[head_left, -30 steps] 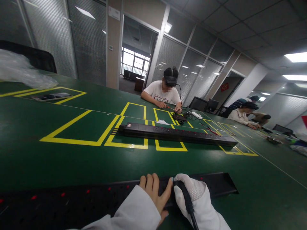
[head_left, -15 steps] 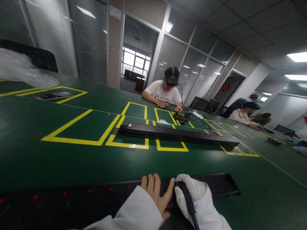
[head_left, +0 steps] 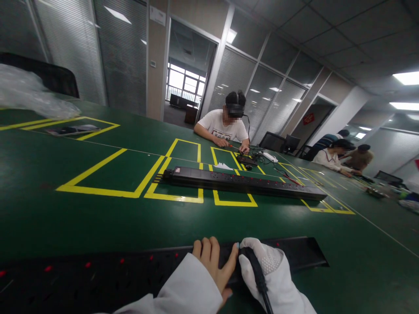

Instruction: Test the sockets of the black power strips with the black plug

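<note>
A long black power strip with a row of red spots lies along the table's near edge. My bare left hand straddles it, several fingers at its far edge and the thumb lower on the near side. One fingertip of that hand reaches beside my right hand, which wears a white glove with dotted grip. The gloved fingers are closed around a black plug, its cable trailing down toward me. The plug's front end is hidden by the glove, so I cannot tell whether it sits in a socket.
A second black power strip lies farther back across yellow tape outlines on the green table. Behind it a person works with cables. A phone and clear plastic wrap are at left; more people sit far right.
Both of my hands, the plug and the near power strip look almost unmoved. People at the far right have shifted slightly.
</note>
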`<state>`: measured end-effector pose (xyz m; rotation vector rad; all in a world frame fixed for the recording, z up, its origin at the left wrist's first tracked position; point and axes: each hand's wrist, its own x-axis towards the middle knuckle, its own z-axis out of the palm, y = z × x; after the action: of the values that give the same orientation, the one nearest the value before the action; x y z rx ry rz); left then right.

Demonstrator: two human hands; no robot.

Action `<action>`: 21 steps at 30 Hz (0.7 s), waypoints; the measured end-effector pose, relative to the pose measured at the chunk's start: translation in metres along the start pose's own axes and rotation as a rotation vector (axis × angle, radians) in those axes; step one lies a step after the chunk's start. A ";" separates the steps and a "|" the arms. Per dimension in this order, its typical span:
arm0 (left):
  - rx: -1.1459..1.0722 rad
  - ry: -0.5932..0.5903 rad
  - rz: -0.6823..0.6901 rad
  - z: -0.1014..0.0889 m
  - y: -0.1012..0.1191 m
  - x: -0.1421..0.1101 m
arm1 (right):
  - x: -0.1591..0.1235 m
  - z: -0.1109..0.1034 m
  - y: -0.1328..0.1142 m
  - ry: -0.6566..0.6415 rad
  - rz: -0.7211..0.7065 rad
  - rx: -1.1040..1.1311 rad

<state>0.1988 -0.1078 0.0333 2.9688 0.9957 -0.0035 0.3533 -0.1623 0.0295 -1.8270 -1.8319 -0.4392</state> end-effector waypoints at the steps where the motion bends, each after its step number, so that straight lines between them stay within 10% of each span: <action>1: -0.005 0.002 0.001 0.001 0.000 0.000 | 0.000 0.000 0.000 0.003 -0.001 0.006; 21: -0.038 0.024 0.008 0.016 -0.002 0.003 | 0.002 -0.001 -0.003 0.007 -0.005 -0.063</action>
<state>0.1999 -0.1048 0.0177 2.9452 0.9752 0.0499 0.3508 -0.1617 0.0322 -1.8605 -1.8379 -0.5095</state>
